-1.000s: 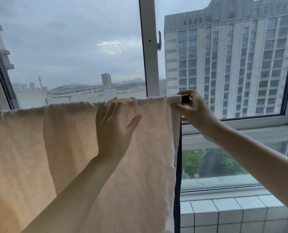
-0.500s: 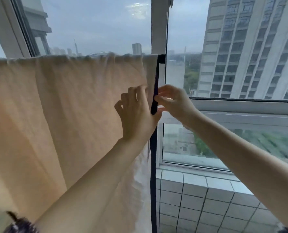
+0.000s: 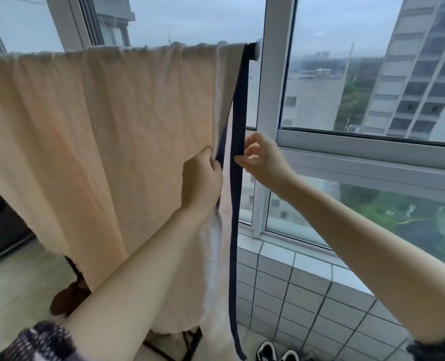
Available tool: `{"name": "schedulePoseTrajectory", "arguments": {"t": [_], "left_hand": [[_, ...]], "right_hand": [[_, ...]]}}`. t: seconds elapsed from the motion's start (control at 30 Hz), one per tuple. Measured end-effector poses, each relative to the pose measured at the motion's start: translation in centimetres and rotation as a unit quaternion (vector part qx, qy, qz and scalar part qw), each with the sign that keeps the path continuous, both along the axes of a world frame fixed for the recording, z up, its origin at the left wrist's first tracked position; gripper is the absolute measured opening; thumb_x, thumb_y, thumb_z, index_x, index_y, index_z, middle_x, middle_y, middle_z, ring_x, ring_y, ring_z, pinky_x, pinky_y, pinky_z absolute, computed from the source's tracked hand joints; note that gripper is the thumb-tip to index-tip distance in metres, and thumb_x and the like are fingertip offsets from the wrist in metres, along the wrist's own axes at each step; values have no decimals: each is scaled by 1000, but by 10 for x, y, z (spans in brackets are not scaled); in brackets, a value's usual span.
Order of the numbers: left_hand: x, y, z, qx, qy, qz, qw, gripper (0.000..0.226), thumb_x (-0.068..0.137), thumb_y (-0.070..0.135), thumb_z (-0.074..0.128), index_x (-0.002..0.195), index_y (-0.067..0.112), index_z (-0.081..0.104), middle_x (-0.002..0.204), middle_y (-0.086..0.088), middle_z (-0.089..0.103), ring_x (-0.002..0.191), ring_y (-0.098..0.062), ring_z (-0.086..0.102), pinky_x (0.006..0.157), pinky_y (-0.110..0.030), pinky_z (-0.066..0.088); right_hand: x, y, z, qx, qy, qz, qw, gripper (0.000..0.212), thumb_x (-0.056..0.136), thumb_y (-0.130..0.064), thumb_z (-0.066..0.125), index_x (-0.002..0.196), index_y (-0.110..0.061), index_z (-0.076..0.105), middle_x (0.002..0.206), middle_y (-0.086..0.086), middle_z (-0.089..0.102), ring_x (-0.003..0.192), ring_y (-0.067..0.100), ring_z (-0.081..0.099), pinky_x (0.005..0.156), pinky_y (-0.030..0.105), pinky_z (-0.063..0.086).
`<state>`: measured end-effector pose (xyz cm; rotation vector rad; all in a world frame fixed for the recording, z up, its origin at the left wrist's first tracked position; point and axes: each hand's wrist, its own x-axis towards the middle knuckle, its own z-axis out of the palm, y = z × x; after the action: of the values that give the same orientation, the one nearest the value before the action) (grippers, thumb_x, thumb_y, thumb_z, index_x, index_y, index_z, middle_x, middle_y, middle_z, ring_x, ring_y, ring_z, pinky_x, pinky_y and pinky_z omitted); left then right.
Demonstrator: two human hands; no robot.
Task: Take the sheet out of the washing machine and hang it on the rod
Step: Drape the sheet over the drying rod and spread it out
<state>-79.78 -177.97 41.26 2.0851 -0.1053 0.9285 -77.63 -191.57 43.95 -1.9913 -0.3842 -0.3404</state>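
Peach sheet [image 3: 106,142] x1 on 1 rod [image 3: 252,49]; 2 hands: left hand [image 3: 201,178] & right hand [image 3: 261,157] fingers pinching edges

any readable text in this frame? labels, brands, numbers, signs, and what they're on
None readable.
Sheet: plain, no print or tag showing.
Dark strip: no label visible.
Shoes: no brand can be made out.
Buildings through the window: any signage is too far and blurred to tell.
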Motion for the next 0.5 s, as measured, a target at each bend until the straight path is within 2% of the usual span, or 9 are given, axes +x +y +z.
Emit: {"name": "schedulePoseTrajectory", "arguments": {"t": [0.1, 0.23, 0.3, 0.37, 0.43, 0.5], "left_hand": [[-4, 2, -18, -8, 15, -14, 1000, 19, 84, -1, 36, 66, 2, 33, 58, -16, 40, 54, -21, 28, 51, -33, 25], [-19, 8, -47, 53, 59, -14, 997, 32, 87, -5, 37, 62, 15, 31, 57, 2, 36, 53, -16, 32, 52, -31, 24], [-26, 20, -69, 93, 119, 0, 989, 30, 90, -2, 37, 65, 15, 37, 61, 2, 42, 59, -22, 42, 55, -31, 32], [-33, 33, -91, 118, 197, 18, 973, 24, 92, 3, 37, 71, 12, 46, 71, -4, 54, 68, -30, 52, 61, -36, 45], [-40, 43, -105, 112, 249, 21, 962, 21, 94, 6, 36, 82, 9, 54, 81, -7, 61, 74, -29, 57, 71, -41, 52], [-45, 49, -110, 74, 261, 11, 963, 20, 94, 9, 37, 87, 12, 55, 83, -5, 61, 75, -23, 58, 76, -41, 53]], "right_hand": [[2, 4, -9, -29, 0, 21, 999, 16, 85, -14, 68, 95, -17, 56, 90, 1, 66, 81, 15, 64, 72, 28, 54], [4, 7, -20, -59, -9, 23, 998, 17, 86, -19, 66, 102, -13, 67, 95, -2, 69, 81, 13, 63, 76, 28, 53], [4, 6, -25, -72, -9, 20, 997, 18, 88, -19, 64, 103, -10, 68, 95, -1, 69, 81, 13, 63, 68, 19, 49], [4, 4, -28, -84, -9, 12, 996, 16, 89, -22, 63, 89, -7, 69, 81, 0, 67, 68, 11, 59, 54, 9, 40], [3, 2, -31, -84, -7, 13, 996, 26, 89, -25, 63, 74, -4, 66, 66, 3, 62, 57, 11, 54, 48, 9, 38], [1, 2, -33, -89, -7, 28, 996, 31, 90, -27, 61, 75, 0, 67, 66, 8, 64, 57, 14, 56, 54, 15, 43]]}}
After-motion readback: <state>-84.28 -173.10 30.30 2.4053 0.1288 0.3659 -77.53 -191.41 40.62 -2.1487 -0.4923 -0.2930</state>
